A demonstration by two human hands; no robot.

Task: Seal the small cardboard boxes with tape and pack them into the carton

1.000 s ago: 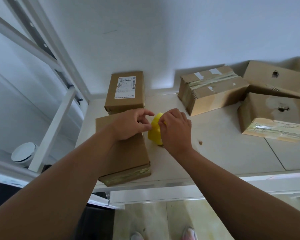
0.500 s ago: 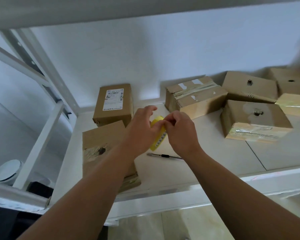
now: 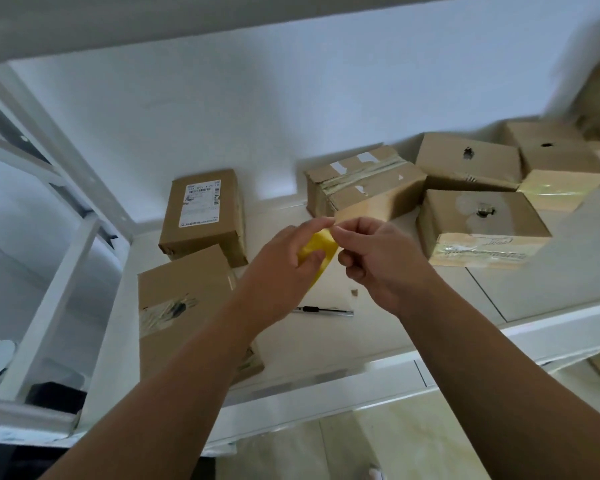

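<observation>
Above the white shelf [image 3: 534,289] | I saw the left hand [image 3: 278,271] curled around a yellow tape roll [image 3: 317,249] | right hand [image 3: 381,261] pinched the roll's top edge | small cardboard boxes [image 3: 478,230] sat on the shelf, beside and behind them.

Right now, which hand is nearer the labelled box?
Left. The left hand sits just right of the labelled box; the right hand is farther right, past the yellow tape roll.

The tape roll [image 3: 317,252] is coloured bright yellow. The far-left box [image 3: 201,242] is coloured brown, and a white label [image 3: 201,204] printed in black is carried on it. The shelf [image 3: 378,327] is finished white; the utility knife [image 3: 326,310] is marked silver and black.
</observation>
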